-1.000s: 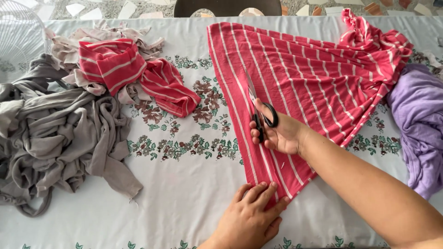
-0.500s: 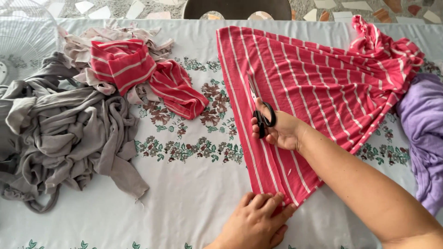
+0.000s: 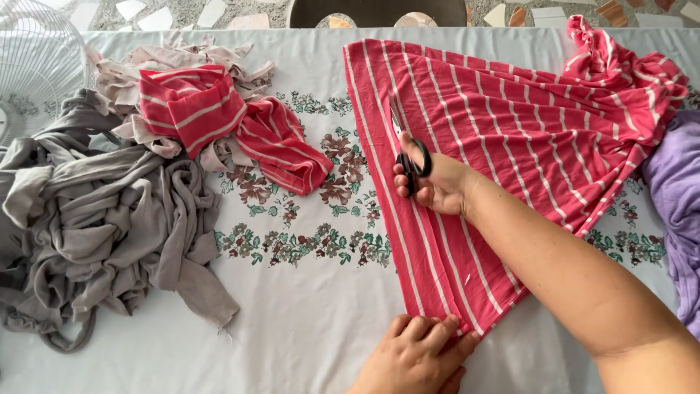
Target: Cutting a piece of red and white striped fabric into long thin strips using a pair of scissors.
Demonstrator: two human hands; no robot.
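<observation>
A red cloth with white stripes [image 3: 510,138] lies spread on the table, narrowing toward its near corner. My right hand [image 3: 434,182] grips black-handled scissors [image 3: 405,149], whose blades point away from me and run along the cloth near its left edge. My left hand [image 3: 415,354] lies flat on the cloth's near corner, fingers together, pressing it against the tablecloth [image 3: 306,321].
A heap of grey cloth strips [image 3: 95,226] fills the left side. Behind it lie red striped offcuts [image 3: 211,117] on pale scraps. Purple cloth [image 3: 682,219] sits at the right edge. A white fan grille [image 3: 33,51] stands at the far left, a dark chair back [image 3: 372,11] beyond the table.
My right hand has moved the scissors a little farther up the striped cloth, away from me. My left hand has stayed on the near corner.
</observation>
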